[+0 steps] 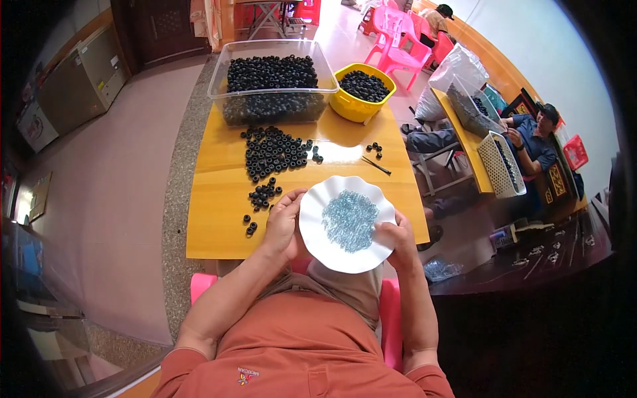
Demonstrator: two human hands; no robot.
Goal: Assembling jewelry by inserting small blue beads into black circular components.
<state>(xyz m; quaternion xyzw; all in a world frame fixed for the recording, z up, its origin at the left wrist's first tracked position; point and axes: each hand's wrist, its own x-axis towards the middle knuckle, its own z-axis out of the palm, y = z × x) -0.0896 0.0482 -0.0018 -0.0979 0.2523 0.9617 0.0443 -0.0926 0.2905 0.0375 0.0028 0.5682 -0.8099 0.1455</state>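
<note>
Orange-red shirt (pixel 298 345) is seen foremost; beyond it, a white wavy-rimmed plate (pixel 314 236) of loose translucent bluish pieces (pixel 350 222) is held over the bench's (pixel 212 219) near edge, right of centre. Its opposite rims are gripped by left hand (pixel 284 227) and right hand (pixel 398 243), fingers partly closed, undersides hidden. Plate probably light and stiff, contents easily spilled; best grasped level, by both rims.

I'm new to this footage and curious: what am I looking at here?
No machine here, just a person's left hand and right hand, both bare. The picture comes from a fisheye camera on that person's head, looking down, so straight edges bend. They hold a white wavy-rimmed plate of small bluish pieces. On the yellow-brown table lie loose black rings and a thin dark tool; beyond stand a clear tub and yellow basin, holding more black pieces.
</note>
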